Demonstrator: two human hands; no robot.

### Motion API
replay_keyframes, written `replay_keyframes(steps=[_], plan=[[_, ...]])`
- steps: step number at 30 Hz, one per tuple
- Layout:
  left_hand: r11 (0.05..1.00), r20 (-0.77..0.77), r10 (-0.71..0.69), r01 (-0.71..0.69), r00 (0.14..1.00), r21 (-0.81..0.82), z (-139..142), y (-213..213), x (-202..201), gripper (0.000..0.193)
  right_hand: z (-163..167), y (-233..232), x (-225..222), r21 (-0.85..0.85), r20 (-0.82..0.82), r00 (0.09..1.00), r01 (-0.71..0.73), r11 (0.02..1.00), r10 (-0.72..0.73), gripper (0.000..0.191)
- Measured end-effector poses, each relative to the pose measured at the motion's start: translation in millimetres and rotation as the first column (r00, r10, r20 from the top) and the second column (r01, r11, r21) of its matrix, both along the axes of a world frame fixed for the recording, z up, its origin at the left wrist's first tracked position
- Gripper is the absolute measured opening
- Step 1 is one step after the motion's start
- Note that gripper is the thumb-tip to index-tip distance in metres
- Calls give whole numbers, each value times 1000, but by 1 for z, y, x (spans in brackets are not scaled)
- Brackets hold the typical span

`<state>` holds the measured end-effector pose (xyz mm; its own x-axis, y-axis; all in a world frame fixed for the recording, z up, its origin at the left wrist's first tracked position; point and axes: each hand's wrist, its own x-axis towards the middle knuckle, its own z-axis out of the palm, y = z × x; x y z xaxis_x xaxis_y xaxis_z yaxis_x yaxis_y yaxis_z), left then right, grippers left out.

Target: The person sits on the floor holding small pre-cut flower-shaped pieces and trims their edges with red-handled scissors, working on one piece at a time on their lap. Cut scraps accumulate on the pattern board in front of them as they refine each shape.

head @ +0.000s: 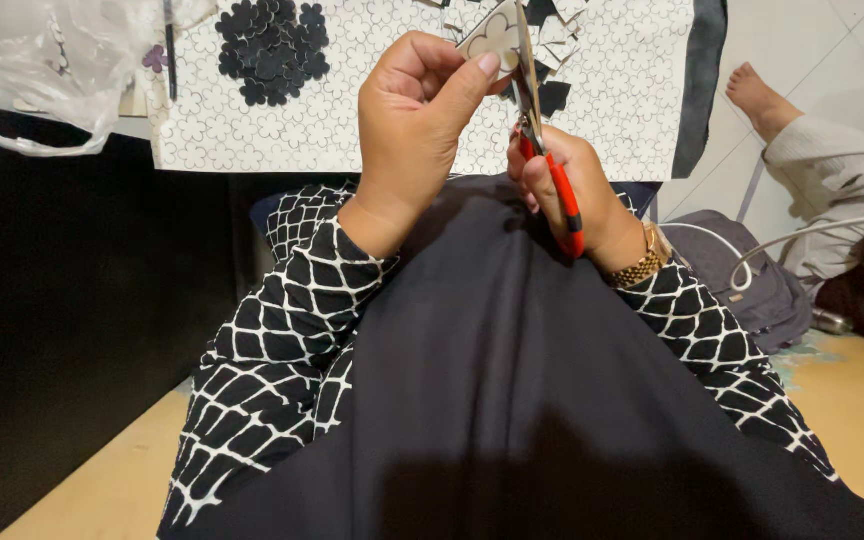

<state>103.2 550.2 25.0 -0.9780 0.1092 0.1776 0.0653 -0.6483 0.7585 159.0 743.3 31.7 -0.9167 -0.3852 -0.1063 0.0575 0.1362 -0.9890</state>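
Step in hand, as judged: cutting a flower shape out of a small printed piece. The left hand (414, 120) pinched the small white piece (493, 34) between thumb and forefinger, holding it up just above and to the right of its knuckles. The right hand (572, 185) was closed around the red handles of the scissors (544, 150), blades pointing up and meeting the piece's right edge; whether the blades were apart or closed could not be told.

Beyond both hands lay a white sheet printed with flower outlines (352, 120). On it, up and left of the left hand, sat a pile of dark cut flowers (272, 45); just past the scissor tips lay pale and dark offcuts (557, 50). A clear plastic bag (42, 60) lay far left of the left hand.

Next move, as judged: it called for the left hand to turn the piece slightly so the blades followed the curved outline, taking short snips.
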Motion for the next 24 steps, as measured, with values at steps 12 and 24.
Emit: replay_keyframes(steps=[12,24], plan=[[999,35,28,-27,999,-26,-2,7,3,11,0,5,-1,-15,-16,999,-37,999,36,71],[999,39,34,-33,999,-15,-3,10,4,12,-10,7,1,-72,21,1000,-15,997,17,66]])
